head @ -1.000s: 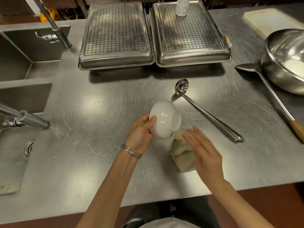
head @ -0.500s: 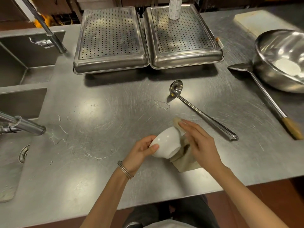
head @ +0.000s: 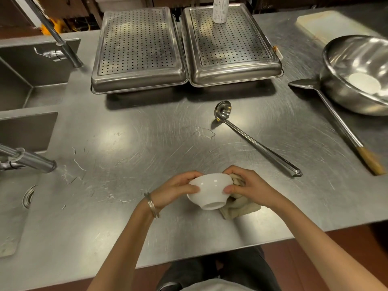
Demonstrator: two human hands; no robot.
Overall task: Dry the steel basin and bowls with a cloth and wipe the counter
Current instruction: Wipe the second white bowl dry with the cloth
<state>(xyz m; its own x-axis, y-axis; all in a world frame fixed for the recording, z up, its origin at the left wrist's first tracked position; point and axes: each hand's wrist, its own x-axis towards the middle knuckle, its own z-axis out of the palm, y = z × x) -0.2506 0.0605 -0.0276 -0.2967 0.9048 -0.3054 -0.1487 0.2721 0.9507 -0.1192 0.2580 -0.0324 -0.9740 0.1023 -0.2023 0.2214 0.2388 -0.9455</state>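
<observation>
Right hand (head: 253, 189) now on bowl (head: 210, 191)

Both hands hold a white bowl (head: 210, 190) tipped with its foot toward the camera: the left hand (head: 175, 191) grips its left side, and the right hand (head: 253, 189) grips its right side with a beige cloth (head: 239, 208) bunched against it. A ladle (head: 258, 143) lies beyond the bowl to its right, and a steel basin (head: 357, 66) sits farther right.

You face a scratched, brushed steel counter (head: 147, 143); your bowl (head: 210, 190) is glossy white ceramic, your cloth (head: 241, 208) soft, matt beige.
</observation>
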